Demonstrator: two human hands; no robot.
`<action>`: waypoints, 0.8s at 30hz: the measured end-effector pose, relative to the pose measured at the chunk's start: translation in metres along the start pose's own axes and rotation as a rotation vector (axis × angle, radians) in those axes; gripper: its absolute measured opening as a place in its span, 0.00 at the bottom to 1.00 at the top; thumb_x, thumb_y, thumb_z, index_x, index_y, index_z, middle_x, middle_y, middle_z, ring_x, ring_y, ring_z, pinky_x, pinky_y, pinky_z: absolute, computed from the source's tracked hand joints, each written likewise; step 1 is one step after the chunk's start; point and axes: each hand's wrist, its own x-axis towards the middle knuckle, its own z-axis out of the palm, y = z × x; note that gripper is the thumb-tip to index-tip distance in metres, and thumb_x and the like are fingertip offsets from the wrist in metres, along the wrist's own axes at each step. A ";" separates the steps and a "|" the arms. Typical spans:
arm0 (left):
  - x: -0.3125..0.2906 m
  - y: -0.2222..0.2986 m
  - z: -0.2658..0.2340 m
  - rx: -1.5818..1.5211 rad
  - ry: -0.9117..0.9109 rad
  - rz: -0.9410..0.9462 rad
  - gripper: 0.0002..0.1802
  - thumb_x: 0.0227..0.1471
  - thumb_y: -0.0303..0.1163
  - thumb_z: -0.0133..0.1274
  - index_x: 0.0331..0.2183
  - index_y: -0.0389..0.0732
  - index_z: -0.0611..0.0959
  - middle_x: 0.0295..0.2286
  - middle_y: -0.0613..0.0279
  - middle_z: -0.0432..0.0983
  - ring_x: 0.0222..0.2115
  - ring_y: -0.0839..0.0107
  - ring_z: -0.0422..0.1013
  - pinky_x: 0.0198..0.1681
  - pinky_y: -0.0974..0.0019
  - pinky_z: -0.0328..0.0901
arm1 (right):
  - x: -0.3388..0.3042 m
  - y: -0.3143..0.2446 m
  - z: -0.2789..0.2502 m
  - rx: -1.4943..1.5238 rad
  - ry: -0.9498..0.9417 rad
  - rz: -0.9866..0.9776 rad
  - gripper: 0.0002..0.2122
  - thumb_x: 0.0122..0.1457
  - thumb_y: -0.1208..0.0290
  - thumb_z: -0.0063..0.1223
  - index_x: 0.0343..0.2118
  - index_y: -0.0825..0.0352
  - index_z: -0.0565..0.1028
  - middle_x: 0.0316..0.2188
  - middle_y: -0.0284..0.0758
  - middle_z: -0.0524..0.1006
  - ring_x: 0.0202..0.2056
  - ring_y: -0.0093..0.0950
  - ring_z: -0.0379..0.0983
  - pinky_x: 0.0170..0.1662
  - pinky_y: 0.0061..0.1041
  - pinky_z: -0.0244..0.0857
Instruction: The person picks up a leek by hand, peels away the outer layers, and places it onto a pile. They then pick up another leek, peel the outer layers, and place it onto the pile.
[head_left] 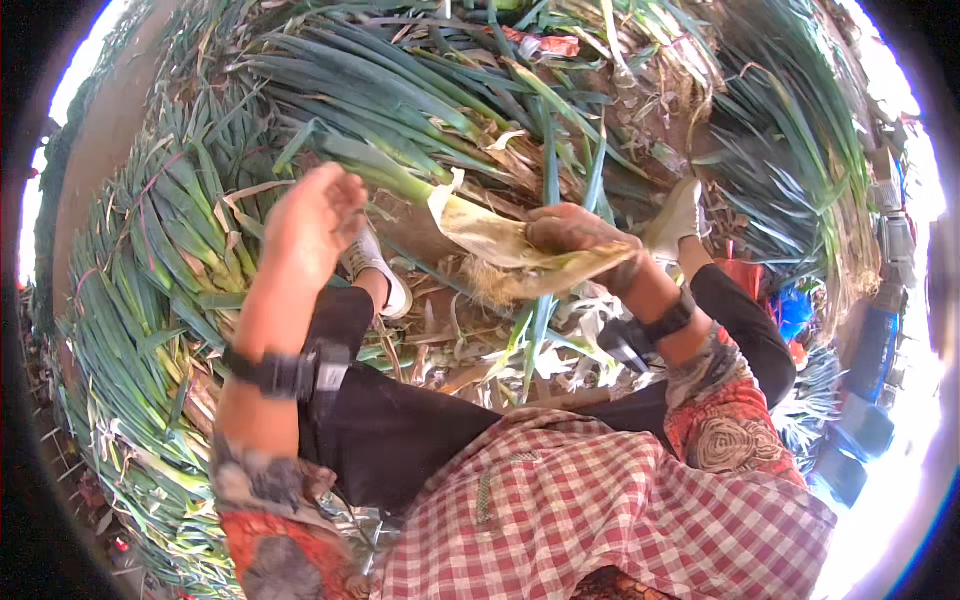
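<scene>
My right hand [580,235] is closed on a leek [475,230] near its pale lower end, where dry, yellowish outer leaves and a tuft of roots hang. One loose dry leaf sticks out to the right below my fingers. The leek's green top slants up and left, passing close beside my left hand [315,215]. That hand is raised, a little blurred, with its fingers loosely bent and apart and nothing visible in them. Both wrists wear dark straps; the left one carries a small boxy device [315,372].
Heaped leeks [350,80] lie ahead of me, with bundled leeks [170,210] at the left and another pile [790,150] at the right. Peeled scraps [560,345] litter the ground between my shoes. Blue containers [865,370] stand at the far right.
</scene>
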 end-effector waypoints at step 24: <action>0.001 0.054 0.064 -0.426 -0.308 0.434 0.17 0.46 0.27 0.49 0.38 0.33 0.64 0.30 0.50 0.68 0.32 0.58 0.68 0.42 0.53 0.65 | -0.069 -0.072 0.033 1.415 0.409 0.638 0.14 0.47 0.78 0.53 0.38 0.72 0.69 0.30 0.31 0.73 0.31 0.25 0.70 0.36 0.21 0.64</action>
